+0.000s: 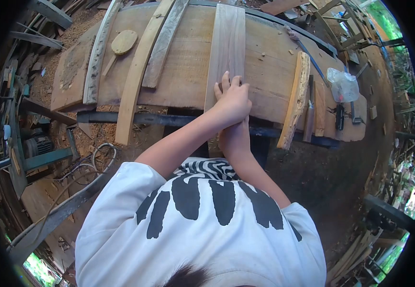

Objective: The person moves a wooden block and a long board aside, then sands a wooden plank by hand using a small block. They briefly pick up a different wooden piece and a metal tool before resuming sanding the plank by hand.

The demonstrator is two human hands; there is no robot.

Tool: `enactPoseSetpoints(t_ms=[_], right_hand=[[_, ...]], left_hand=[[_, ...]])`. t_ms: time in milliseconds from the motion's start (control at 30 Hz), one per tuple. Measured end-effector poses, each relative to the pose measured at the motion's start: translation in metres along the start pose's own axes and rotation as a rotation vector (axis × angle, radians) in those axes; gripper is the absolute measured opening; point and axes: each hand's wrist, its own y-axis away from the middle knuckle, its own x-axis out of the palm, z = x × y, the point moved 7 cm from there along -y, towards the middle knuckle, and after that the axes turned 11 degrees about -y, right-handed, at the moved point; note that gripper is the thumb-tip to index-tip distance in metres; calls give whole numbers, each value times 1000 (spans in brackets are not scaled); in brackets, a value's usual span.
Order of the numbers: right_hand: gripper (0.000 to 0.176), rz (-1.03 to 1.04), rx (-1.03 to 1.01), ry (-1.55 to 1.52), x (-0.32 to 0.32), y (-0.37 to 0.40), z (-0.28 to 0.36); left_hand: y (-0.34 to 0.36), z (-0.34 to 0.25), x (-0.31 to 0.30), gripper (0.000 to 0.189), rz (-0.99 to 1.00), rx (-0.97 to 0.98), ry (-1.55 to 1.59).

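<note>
A wide, smooth wooden board (227,38) runs away from me across the middle of the worktable. My left hand (234,99) rests at the near part of this board, its fingers apart and slightly bent, the fingertips on the wood. Beneath it is my right hand (238,125), mostly covered by the left one; its fingers are hidden, and what it may hold cannot be seen. Both forearms cross in front of my chest and meet at the table's near edge.
Long wooden strips (143,64) and a round wooden paddle (124,42) lie to the left. On the right are a rough-edged plank (295,100), a clear plastic bag (343,85), a black tool (340,117) and a blue bar (312,60). A motor (37,146) stands at far left.
</note>
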Motion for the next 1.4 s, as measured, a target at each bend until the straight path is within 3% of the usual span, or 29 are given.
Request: enactPoseSetpoints(t_ms=[100, 133, 167, 200, 233, 267, 333, 367, 433, 467, 533, 567, 633, 700, 900, 967, 1000, 1033, 1100, 1133, 1200, 1400], right_hand=[[66, -54, -64, -69, 4, -65, -24], [65, -104, -108, -133, 7, -94, -36], [55, -168, -57, -230, 18, -125, -60], [46, -230, -2, -327, 30, -157, -86], [40, -284, -109, -281, 33, -194, -98], [40, -283, -76, -177, 37, -227, -107], [42, -254, 28, -82, 38, -283, -118], [42, -225, 102, -90, 39, -299, -124], [41, -230, 98, -25, 39, -313, -121], [40, -230, 105, 43, 39, -319, -123], [38, -256, 37, 87, 49, -313, -127], [37, -272, -30, 128, 52, -305, -124], [36, -217, 4, 84, 55, -281, -123], [34, -159, 40, 6, 54, -248, -107], [42, -120, 28, -19, 37, -160, -64], [44, -82, 35, 48, 35, -143, -61], [47, -75, 94, 14, 31, -133, -63], [49, -69, 152, -21, 27, -125, -64], [51, -114, 126, -36, 19, -109, -58], [52, -153, 104, -56, 15, -102, -54], [53, -158, 94, -49, 12, -86, -48], [58, -170, 80, -27, 8, -43, -39]], left_hand=[[-69, 13, -15, 46, -5, 12, -26], [-106, 21, -23, 45, -111, 20, -17], [-149, 32, -29, 44, -215, 26, -9], [-200, 46, -31, 45, -142, 30, 16], [-234, 53, -48, 49, -255, 37, 21], [-270, 60, -54, 56, -123, 34, 15], [-313, 76, -71, 65, -40, -24, 187], [-347, 90, -67, 64, -222, 19, 226], [-354, 97, -81, 58, -396, -47, -33], [-344, 94, -94, 58, -407, -42, -33], [-325, 92, -87, 45, -79, -47, 138], [-330, 95, -72, 45, -80, -37, 137], [-329, 96, -50, 75, -44, 36, -89], [-272, 84, -60, 66, 75, 9, -41], [-171, 65, -60, 74, -23, -11, -134], [-152, 65, -54, 74, -45, 9, 43], [-139, 65, -56, 59, -152, 6, 92], [-131, 70, -54, 59, -159, 9, 94], [-120, 88, -50, 45, -233, 69, 627], [-113, 93, -42, 45, -239, 76, 628], [-88, 86, -38, 42, -441, 247, 455], [-40, 78, -22, 48, -552, 173, 370]])
